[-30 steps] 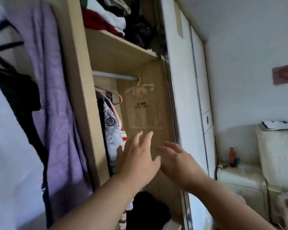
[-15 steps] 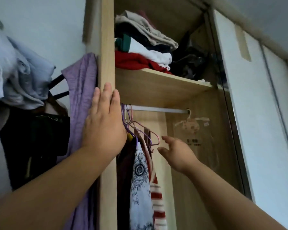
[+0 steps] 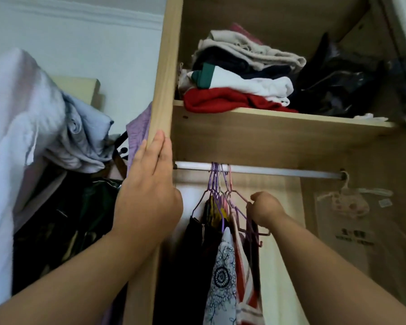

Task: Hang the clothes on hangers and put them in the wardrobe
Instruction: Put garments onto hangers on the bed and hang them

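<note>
The wooden wardrobe (image 3: pixel 279 137) stands open with a metal rail (image 3: pixel 267 171) under its shelf. Several purple wire hangers (image 3: pixel 217 184) hang bunched on the rail, carrying a black garment (image 3: pixel 195 254), a white patterned garment (image 3: pixel 220 277) and a red-striped one (image 3: pixel 246 285). My left hand (image 3: pixel 148 195) rests flat with straight fingers against the wardrobe's left side panel (image 3: pixel 164 78). My right hand (image 3: pixel 265 208) is curled and grips a purple hanger among the hanging clothes.
Folded clothes (image 3: pixel 239 83) and a black bag (image 3: pixel 338 87) fill the upper shelf. A clear garment bag on a hanger (image 3: pixel 347 207) hangs at the rail's right end. Left of the wardrobe, a coat stand holds pale, purple and dark clothes (image 3: pixel 75 137).
My view has tilted upward toward the shelf. My right hand moved left from open air and curled onto a hanger; my left hand stayed pressed on the side panel.
</note>
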A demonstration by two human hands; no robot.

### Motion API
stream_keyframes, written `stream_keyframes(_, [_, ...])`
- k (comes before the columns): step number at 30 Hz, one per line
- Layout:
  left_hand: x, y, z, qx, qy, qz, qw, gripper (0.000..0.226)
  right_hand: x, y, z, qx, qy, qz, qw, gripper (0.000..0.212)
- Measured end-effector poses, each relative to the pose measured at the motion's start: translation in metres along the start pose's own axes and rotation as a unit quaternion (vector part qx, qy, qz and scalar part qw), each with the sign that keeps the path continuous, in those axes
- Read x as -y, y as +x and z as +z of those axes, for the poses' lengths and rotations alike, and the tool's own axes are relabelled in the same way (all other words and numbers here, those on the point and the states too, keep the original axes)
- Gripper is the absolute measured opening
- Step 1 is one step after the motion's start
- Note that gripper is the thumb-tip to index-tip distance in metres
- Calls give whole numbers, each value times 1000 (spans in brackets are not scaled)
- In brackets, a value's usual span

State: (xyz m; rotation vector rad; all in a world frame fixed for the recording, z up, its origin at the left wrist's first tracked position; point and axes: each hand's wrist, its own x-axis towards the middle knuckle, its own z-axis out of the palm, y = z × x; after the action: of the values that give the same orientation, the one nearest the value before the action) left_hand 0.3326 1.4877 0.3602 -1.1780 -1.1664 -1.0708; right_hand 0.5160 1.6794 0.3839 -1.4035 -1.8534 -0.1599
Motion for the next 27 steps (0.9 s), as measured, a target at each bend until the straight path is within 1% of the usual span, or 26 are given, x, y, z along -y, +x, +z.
stream_keyframes(3, [-2, 0, 0, -7, -1, -11, 1000, 75, -7, 12, 5, 39, -4, 23, 999, 26])
stream_keyframes(7, [0, -1, 1, -4, -27, -27, 999, 75, -16, 19, 7, -8, 26, 55, 998, 27])
stream_keyframes(10, [0, -1, 1, 6, -33, -29, 999, 75, -24, 19, -2, -38, 64, 67, 995, 17])
stream_keyframes(14, [1, -1, 0, 17, -31, -39, 999, 74, -38, 12, -23, -64, 126, 49, 989, 23])
stream_keyframes(18, [-3, 0, -5, 46, -8, -36, 998, 75, -61, -17, -48, -88, 127, 26, 988, 23])
stream_keyframes(20, [-6, -1, -9, 73, 24, -16, 997, 75, -78, -40, -55, -101, 140, 31, 984, 22])
stream_keyframes(23, [-17, -12, -11, 102, 72, 66, 990, 74, -105, -85, -66, -118, 135, 42, 983, 26])
stream_keyframes(24, [-23, -16, -11, 108, 69, 88, 988, 73, -114, -98, -69, -118, 137, 41, 983, 28])
stream_keyframes(25, [-33, -22, -9, 118, 43, 99, 987, 73, -124, -115, -75, -113, 143, 47, 982, 27])
stream_keyframes(27, [-58, -33, -4, 158, -39, 106, 981, 73, -139, -150, -88, -101, 180, 65, 976, 23])
